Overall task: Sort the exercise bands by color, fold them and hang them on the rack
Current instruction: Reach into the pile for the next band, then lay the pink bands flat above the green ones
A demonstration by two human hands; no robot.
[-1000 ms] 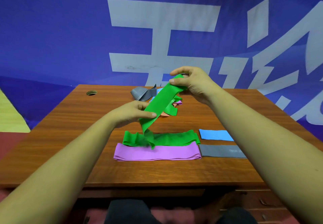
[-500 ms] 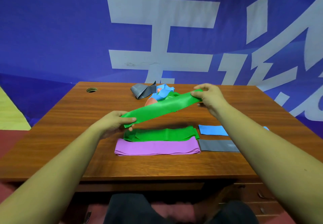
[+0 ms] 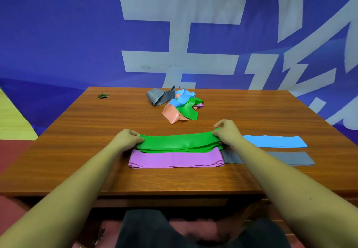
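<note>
**Green band pinched at both ends, low over the counter**

Both hands are down at the middle of the counter (image 3: 93, 131), one at each end of a green band (image 3: 178, 141). The left hand (image 3: 127, 138) pinches the band's left end, fingers curled over the edge. The right hand (image 3: 226, 131) grips the right end the same way, thumb on the far side. The band runs flat from left to right between them, lying on more folded green layers underneath.

Just nearer than the green one, and touching its near edge, is a folded purple band (image 3: 175, 158), laid parallel. To the right a blue band (image 3: 275, 141) lies flat, with a grey band (image 3: 290, 158) nearer than it. The right forearm crosses the left ends of both.

Toward the far edge sits a loose heap of unsorted bands (image 3: 182, 105): grey on the left, then blue, green, a little purple, and a salmon one nearest. A round cable hole (image 3: 103, 95) is at the far left corner. A blue banner (image 3: 58, 34) with large white characters hangs behind the counter.
</note>
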